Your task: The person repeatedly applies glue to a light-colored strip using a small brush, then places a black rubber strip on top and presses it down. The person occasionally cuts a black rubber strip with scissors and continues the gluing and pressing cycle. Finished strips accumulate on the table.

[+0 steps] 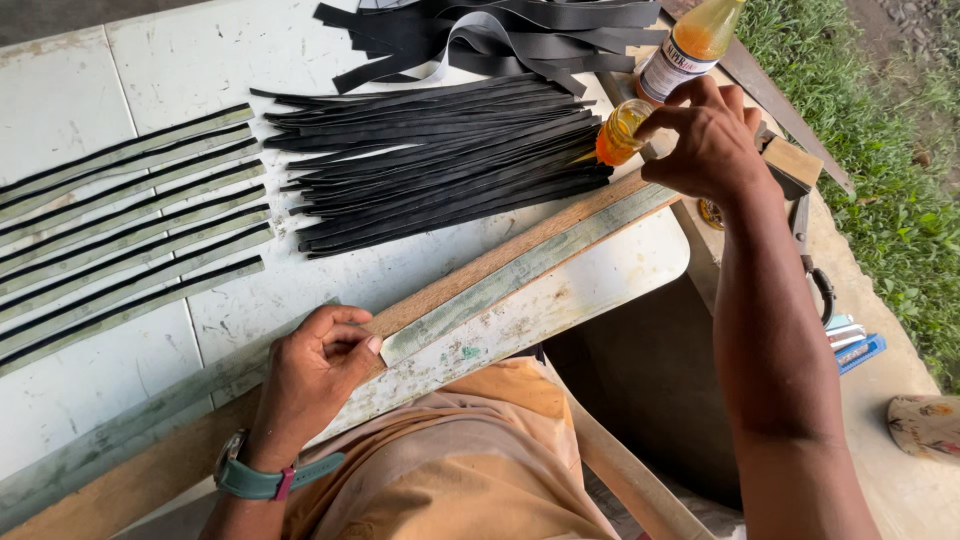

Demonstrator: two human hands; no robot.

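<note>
On the table (300,60), two bottles (690,45), two hands (310,375).

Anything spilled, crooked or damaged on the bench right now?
No spill shows. The right hand holds a small jar of orange liquid tipped on its side over the black strips. The left hand presses a grey strip on a wooden board. The white table is scuffed and stained.
</note>
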